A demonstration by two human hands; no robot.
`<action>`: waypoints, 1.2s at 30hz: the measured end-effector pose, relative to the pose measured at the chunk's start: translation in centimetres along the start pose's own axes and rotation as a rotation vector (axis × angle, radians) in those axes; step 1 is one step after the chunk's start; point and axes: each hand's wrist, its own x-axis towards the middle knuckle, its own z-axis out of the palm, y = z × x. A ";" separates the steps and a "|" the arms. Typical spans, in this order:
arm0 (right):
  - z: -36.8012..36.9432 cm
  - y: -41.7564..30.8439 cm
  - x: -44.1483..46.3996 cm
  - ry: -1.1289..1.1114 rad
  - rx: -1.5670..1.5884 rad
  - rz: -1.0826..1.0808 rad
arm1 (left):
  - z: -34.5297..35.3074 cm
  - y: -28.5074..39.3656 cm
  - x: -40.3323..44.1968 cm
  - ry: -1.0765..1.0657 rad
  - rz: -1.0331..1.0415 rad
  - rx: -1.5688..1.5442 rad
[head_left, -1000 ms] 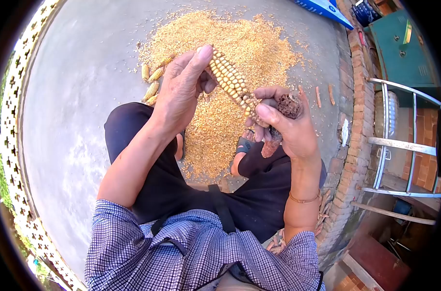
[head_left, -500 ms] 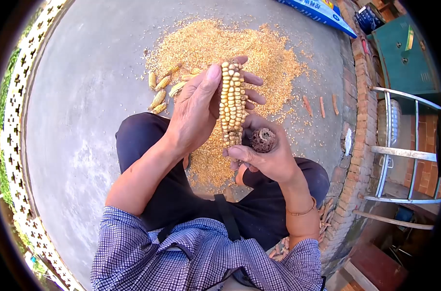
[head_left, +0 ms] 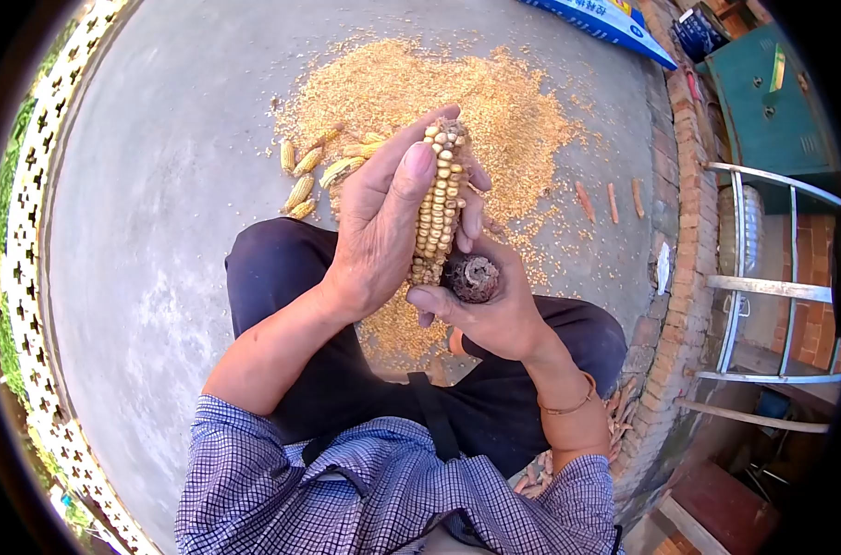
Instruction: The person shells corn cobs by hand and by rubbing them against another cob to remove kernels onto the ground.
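Note:
Upright between my hands is an ear of corn (head_left: 436, 208), pale yellow, with some bare patches near its top. My left hand (head_left: 383, 217) wraps round its upper part, thumb along the near side. My right hand (head_left: 494, 305) grips a dark bare cob (head_left: 474, 278), seen end-on, and its thumb touches the bottom of the ear. Below and beyond them a heap of loose kernels (head_left: 513, 120) covers the grey floor. Several unshelled ears (head_left: 300, 191) lie at the heap's left edge.
Three reddish cobs (head_left: 613, 203) lie on the floor to the right, beside a low brick edge (head_left: 687, 231). Beyond it stand a metal frame (head_left: 772, 288) and a green cabinet (head_left: 772, 111). A blue bag (head_left: 605, 23) lies at the top. More cobs (head_left: 621, 416) are piled near my right elbow.
Over the last second the ear has turned from slanted to nearly upright. Since half a second ago my left thumb has moved lower along it, and my right hand has shifted slightly left.

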 end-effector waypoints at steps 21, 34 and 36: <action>0.5 1.0 0.1 0.004 0.036 -0.045 | 0.1 1.4 0.6 0.021 -0.137 -0.004; -0.4 -0.4 0.2 0.032 0.130 -0.020 | 0.1 0.5 -0.3 -0.038 -0.149 0.016; 0.1 -0.4 0.3 0.049 0.138 -0.033 | -0.2 0.1 -0.3 -0.061 -0.106 0.053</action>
